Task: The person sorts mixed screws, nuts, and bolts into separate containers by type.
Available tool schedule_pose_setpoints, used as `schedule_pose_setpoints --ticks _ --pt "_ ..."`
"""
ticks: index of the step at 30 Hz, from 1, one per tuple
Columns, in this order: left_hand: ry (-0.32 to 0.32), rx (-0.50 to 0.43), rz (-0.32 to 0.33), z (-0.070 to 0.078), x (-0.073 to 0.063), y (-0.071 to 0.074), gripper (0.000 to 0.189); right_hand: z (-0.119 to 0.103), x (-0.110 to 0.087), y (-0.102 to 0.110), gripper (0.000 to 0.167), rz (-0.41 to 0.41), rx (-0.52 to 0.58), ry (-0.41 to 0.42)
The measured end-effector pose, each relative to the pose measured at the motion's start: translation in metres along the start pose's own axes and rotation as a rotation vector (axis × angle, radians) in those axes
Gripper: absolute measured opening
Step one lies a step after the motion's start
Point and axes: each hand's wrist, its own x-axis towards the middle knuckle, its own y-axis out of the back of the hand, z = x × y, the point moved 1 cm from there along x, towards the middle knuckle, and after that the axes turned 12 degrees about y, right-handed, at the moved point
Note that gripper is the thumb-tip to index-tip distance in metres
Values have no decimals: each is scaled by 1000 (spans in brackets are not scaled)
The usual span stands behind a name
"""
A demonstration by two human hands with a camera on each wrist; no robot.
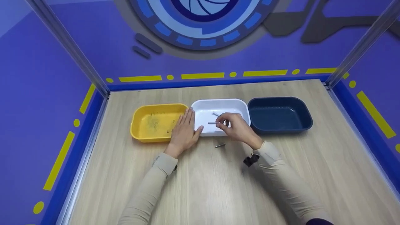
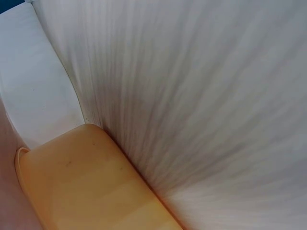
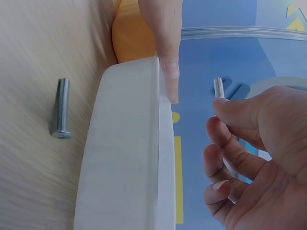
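Note:
Between thumb and fingertips, my right hand (image 1: 239, 128) pinches a threaded metal bolt (image 3: 218, 87) above the white tray (image 1: 201, 115). Another bolt (image 1: 215, 114) lies inside that tray, partly hidden by the right hand in the head view. A third bolt (image 3: 63, 109), its head visible in the right wrist view, lies on the table in front of the white tray. My left hand (image 1: 183, 132) rests with extended fingers over the adjoining rims of the yellow tray (image 1: 159, 107) and the white one, its thumb at the white tray's near edge.
Small dark bits (image 1: 167, 131) lie in the yellow tray. A dark blue tray (image 1: 281, 129) stands right of the white one; all three sit in a row on the wooden table (image 1: 206, 187). Purple-blue panels (image 1: 103, 62) enclose the back and sides.

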Motion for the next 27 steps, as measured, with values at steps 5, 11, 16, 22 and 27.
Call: schedule_pose_setpoints --ticks 5,11,16,22,27 --pt "0 0 1 -1 0 -1 83 5 5 1 8 1 -1 -34" --pt "-7 0 6 -2 -1 -2 83 12 11 2 9 12 -3 -40" --pt "0 -4 4 -2 -1 -3 83 20 16 2 10 20 -6 -44" --pt "3 -7 5 -2 0 -3 83 31 20 2 9 45 -13 -74" --pt "1 -13 4 -1 0 -1 83 40 23 2 8 62 -5 -100"
